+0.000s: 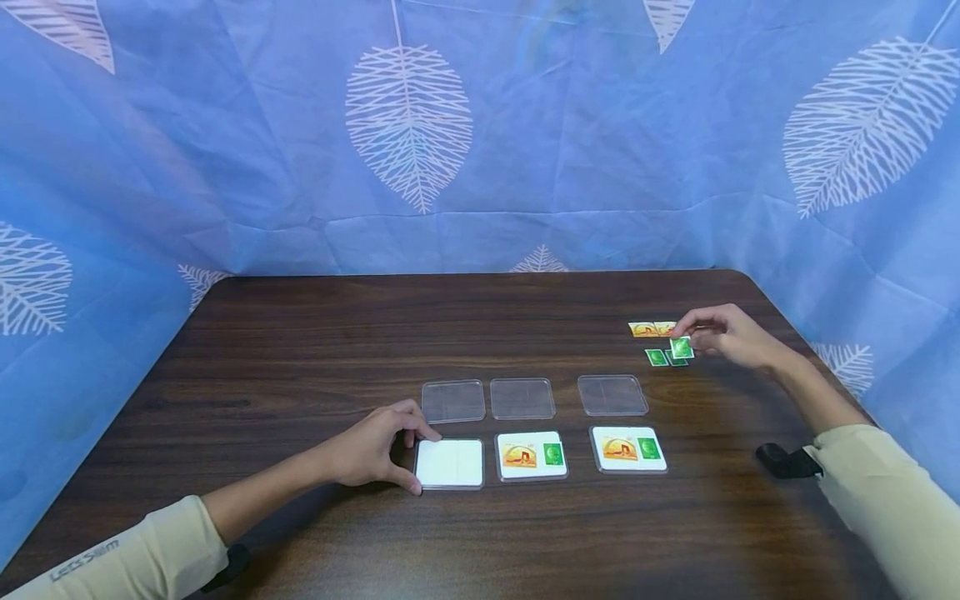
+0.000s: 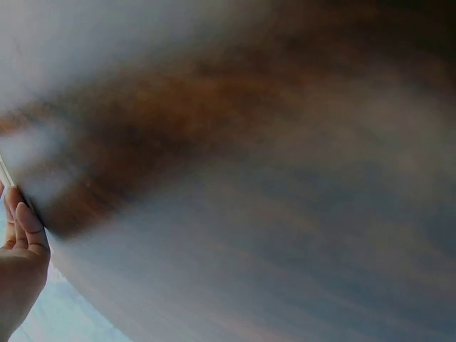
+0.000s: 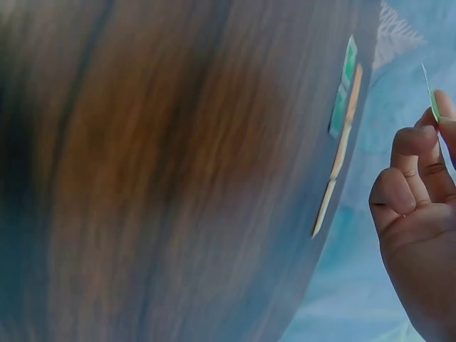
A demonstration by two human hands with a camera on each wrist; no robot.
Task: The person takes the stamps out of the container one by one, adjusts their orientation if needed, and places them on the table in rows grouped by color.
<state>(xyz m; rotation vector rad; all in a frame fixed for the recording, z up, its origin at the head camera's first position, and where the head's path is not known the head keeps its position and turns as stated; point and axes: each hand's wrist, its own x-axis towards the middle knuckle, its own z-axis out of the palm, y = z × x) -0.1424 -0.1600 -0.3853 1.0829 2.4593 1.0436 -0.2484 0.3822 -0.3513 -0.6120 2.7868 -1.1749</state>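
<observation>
My right hand (image 1: 731,337) pinches a green stamp-like piece (image 1: 682,347) above the table at the back right; the right wrist view shows that piece (image 3: 433,100) edge-on between thumb and finger of the hand (image 3: 420,214). Below it lie green pieces (image 1: 656,357), with orange-yellow pieces (image 1: 642,330) behind them. My left hand (image 1: 375,446) rests at the left edge of a white card in a clear case (image 1: 450,464), thumb and fingers around its corners. In the left wrist view, the hand (image 2: 25,246) touches a thin case edge (image 2: 6,171).
Two cased white cards, the middle one (image 1: 507,472) and the right one (image 1: 600,465), each bear an orange and a green piece. Three clear lids (image 1: 453,402) lie in a row behind the cards. A blue curtain (image 1: 525,167) surrounds the dark wooden table (image 1: 337,333).
</observation>
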